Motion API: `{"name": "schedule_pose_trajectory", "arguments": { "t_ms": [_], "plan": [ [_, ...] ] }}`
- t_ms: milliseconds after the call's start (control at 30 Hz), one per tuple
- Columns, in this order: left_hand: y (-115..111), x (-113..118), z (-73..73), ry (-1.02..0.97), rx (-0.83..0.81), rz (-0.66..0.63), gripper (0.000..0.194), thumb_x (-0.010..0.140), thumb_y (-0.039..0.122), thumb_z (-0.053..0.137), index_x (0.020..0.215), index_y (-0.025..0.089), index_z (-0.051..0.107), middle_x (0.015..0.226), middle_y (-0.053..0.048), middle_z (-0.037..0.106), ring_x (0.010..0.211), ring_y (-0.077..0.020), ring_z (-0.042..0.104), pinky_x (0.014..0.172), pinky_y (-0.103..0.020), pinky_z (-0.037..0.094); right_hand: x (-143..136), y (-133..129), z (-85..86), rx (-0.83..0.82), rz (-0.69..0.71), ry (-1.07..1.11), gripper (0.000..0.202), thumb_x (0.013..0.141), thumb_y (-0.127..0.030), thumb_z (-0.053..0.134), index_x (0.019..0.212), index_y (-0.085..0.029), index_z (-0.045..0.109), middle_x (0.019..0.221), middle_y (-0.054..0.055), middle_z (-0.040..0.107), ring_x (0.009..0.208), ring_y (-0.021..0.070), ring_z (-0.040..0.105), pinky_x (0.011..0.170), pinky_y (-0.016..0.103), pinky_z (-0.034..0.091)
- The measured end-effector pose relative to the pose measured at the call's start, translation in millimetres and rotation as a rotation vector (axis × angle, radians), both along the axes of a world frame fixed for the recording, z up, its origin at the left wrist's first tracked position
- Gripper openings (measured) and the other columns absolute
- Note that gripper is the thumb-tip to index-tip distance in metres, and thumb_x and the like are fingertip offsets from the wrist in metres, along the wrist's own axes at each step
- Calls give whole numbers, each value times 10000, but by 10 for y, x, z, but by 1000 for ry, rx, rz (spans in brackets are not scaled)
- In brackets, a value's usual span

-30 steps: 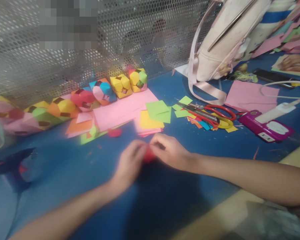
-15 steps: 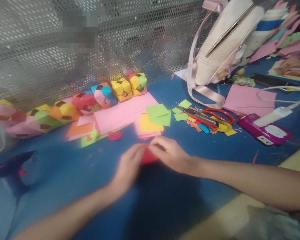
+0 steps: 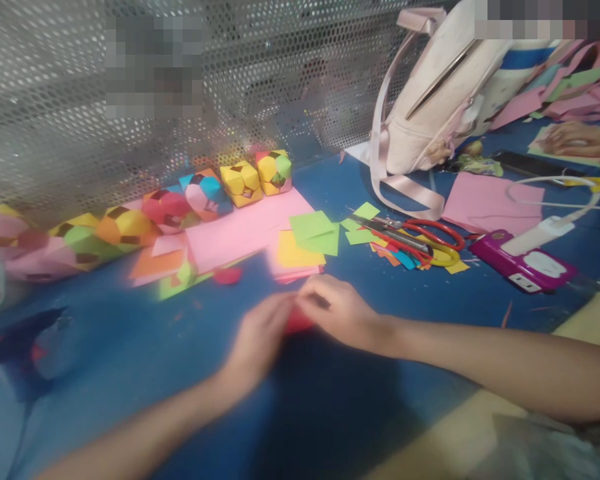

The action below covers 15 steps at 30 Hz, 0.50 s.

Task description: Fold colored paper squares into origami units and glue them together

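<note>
A small piece of red paper [image 3: 298,321] is held between my two hands above the blue surface. My left hand [image 3: 263,333] has its fingers closed at the paper's left and upper edge. From the right, my right hand [image 3: 337,305] pinches the paper with thumb and forefinger. The fingertips of both hands meet near its top, hiding part of it, and its folds are too blurred to make out. Just beyond the hands lie yellow paper squares [image 3: 300,249] and green paper squares [image 3: 314,230] on pink sheets [image 3: 240,227].
Folded paper cubes [image 3: 241,183] line the perforated metal panel [image 3: 300,100]. Scissors [image 3: 430,233] lie on paper scraps to the right, near a purple power bank [image 3: 525,260] with a cable. A pale backpack [image 3: 430,100] leans behind. At far right is another person's hand [image 3: 580,141].
The view has shifted slightly, so the background sits a little to the left. Both hands keep their hold on the red paper, the fingertips slightly closer together over it.
</note>
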<state>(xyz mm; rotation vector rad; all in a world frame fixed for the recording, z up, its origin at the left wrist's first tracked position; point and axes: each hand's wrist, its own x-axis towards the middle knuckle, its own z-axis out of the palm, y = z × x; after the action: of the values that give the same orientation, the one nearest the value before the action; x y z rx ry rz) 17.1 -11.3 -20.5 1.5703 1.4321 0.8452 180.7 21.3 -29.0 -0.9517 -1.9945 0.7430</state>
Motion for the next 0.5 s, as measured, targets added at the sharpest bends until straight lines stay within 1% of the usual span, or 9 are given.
{"name": "schedule_pose_trajectory", "arguments": {
  "t_ms": [100,200,267,333,433,500],
  "plan": [
    [5,-8,-21,8,11,-9,269,878,318,445,962,184,662,1048,-37,681,977,-178,600,897,-273,426,0,0,-19,87,15,28,150,839,-170,490,694,-177,528,648,-6,565,631,111,515,639,240,415],
    [8,-5,-24,15,27,-8,259,872,313,451,933,183,666,1019,-38,690,954,-181,609,876,-276,439,5,5,-18,127,24,53,155,842,-174,496,689,-177,523,636,-6,559,619,109,513,626,235,417],
    [6,3,-13,31,37,1,241,862,301,462,908,185,669,985,-35,698,913,-180,618,848,-278,451,10,6,-2,118,27,61,158,842,-178,501,686,-176,522,635,-7,559,617,107,513,621,230,416],
    [1,13,4,46,45,18,222,853,294,476,886,191,670,941,-27,705,854,-171,623,805,-269,464,15,2,19,74,29,49,147,841,-195,514,695,-176,527,642,-9,561,619,105,512,619,226,413],
    [-6,26,28,48,81,78,211,851,295,477,856,196,662,886,-16,701,806,-157,619,759,-251,469,17,-5,29,2,28,-12,128,825,-244,552,715,-182,529,659,-18,563,622,106,506,627,229,408],
    [-8,33,33,51,113,109,196,847,283,479,834,192,652,854,-14,690,788,-152,614,739,-245,470,13,0,6,16,17,-42,154,833,-234,538,689,-185,514,650,-20,560,627,108,503,642,236,401]
  ]
}}
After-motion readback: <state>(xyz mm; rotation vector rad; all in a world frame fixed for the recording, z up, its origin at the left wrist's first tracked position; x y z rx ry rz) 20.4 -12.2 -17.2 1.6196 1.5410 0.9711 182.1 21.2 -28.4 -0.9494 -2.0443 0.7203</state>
